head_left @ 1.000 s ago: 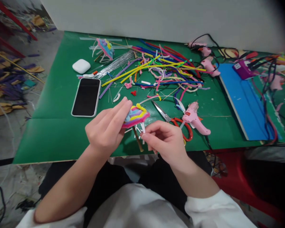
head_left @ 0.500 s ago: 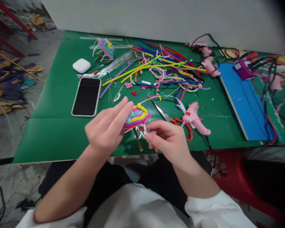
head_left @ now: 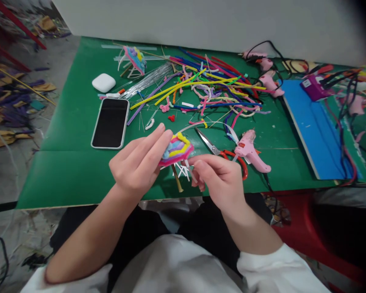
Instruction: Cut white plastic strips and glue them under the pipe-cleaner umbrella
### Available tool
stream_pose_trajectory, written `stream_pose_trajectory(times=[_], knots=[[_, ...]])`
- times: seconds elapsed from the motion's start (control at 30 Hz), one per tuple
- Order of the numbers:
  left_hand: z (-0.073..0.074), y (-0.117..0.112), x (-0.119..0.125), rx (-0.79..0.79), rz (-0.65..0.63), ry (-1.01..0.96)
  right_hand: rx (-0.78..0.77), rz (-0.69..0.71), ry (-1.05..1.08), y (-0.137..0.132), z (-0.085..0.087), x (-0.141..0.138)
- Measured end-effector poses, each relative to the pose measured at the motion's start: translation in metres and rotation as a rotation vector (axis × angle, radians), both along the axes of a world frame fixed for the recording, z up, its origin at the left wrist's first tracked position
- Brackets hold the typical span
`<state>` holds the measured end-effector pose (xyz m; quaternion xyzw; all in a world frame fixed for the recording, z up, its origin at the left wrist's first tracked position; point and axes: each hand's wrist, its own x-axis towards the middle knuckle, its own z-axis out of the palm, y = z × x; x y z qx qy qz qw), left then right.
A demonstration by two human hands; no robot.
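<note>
My left hand (head_left: pixel 137 162) is closed around the side of a small umbrella-shaped craft of bent pipe cleaners (head_left: pixel 179 149), banded in pink, yellow, purple and blue. Below its rim hang several white strips (head_left: pixel 183 171) and a brown stick (head_left: pixel 177 179). On the craft's right, my right hand (head_left: pixel 218 175) has its fingers bent around a white strip (head_left: pixel 190 170) at the pink edge; part of the grip is hidden. A long pale strip (head_left: pixel 212 123) arcs behind the craft. Open scissors (head_left: pixel 209 142) with orange handles and a pink glue gun (head_left: pixel 250 152) lie just beyond my right hand.
A phone (head_left: pixel 110 123) and a white rounded case (head_left: pixel 103 83) lie at the left. Behind are a similar craft (head_left: pixel 134 60), clear sticks (head_left: pixel 154 79) and piled pipe cleaners (head_left: pixel 207 87). More glue guns (head_left: pixel 270 81), a blue board (head_left: pixel 308 134) and cables occupy the right.
My right thumb has shifted up and slightly right, so more of the white strip shows. My left hand and the craft have hardly moved.
</note>
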<state>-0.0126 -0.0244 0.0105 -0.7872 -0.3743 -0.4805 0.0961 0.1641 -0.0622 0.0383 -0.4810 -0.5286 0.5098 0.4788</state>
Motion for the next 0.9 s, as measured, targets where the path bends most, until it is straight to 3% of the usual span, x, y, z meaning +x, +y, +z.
stream_pose_trajectory(times=[0.1,0.23,0.37,0.43,0.53,0.63,0.73,0.9], knots=[[0.002,-0.002,-0.002,0.001,0.044,-0.077,0.008,0.050,-0.037,-0.001,-0.002,0.003],[0.004,-0.003,-0.007,0.051,0.147,-0.170,-0.146,0.234,-0.028,0.000,-0.013,-0.001],[-0.001,-0.001,-0.014,0.112,0.118,-0.159,-0.269,0.455,0.096,-0.002,-0.020,-0.011],[-0.004,0.001,-0.016,0.136,0.096,-0.161,-0.288,0.498,0.153,-0.003,-0.019,-0.015],[-0.006,0.003,-0.016,0.132,0.073,-0.196,-0.276,0.460,0.139,-0.003,-0.015,-0.018],[-0.005,0.005,-0.012,-0.029,0.076,-0.261,-0.233,0.361,0.042,-0.001,-0.014,-0.018],[-0.004,0.006,-0.004,-0.184,0.058,-0.338,-0.168,0.196,-0.081,0.005,-0.017,-0.015],[-0.007,-0.005,0.013,-0.248,0.093,-0.486,0.017,-0.048,-0.304,0.018,-0.025,-0.006]])
